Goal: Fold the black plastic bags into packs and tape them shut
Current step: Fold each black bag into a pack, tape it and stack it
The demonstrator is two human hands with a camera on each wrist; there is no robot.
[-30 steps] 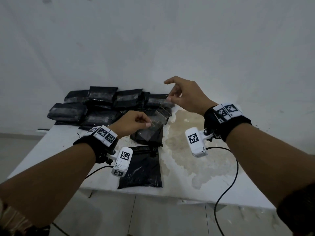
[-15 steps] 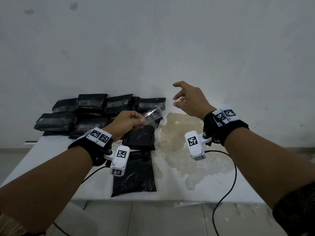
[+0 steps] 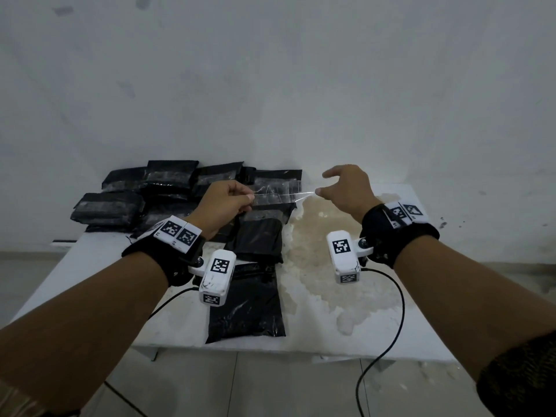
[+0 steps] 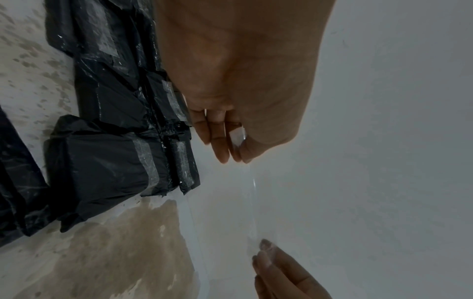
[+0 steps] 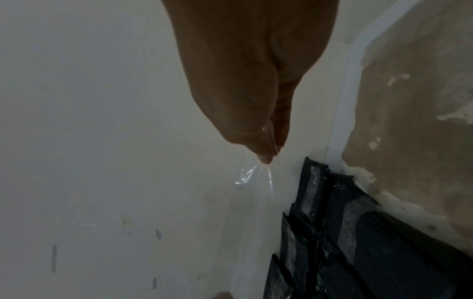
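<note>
- Stretching a clear tape (image 3: 278,196) strip between us, left hand (image 3: 224,206) and right hand (image 3: 346,191) are both pinching its ends above the folded pack (image 3: 257,240).
- We are risking the tape curling and sticking to itself if it slackens.
- Taped packs (image 3: 150,188) are lying on the stained white surface (image 3: 391,332) against a white wall (image 3: 270,85).

You stand in a bare, makeshift packing room. A blank white wall (image 3: 270,85), pale floor tiles (image 3: 270,392) and a white counter (image 3: 376,341) with peeling, stained paint show it.
</note>
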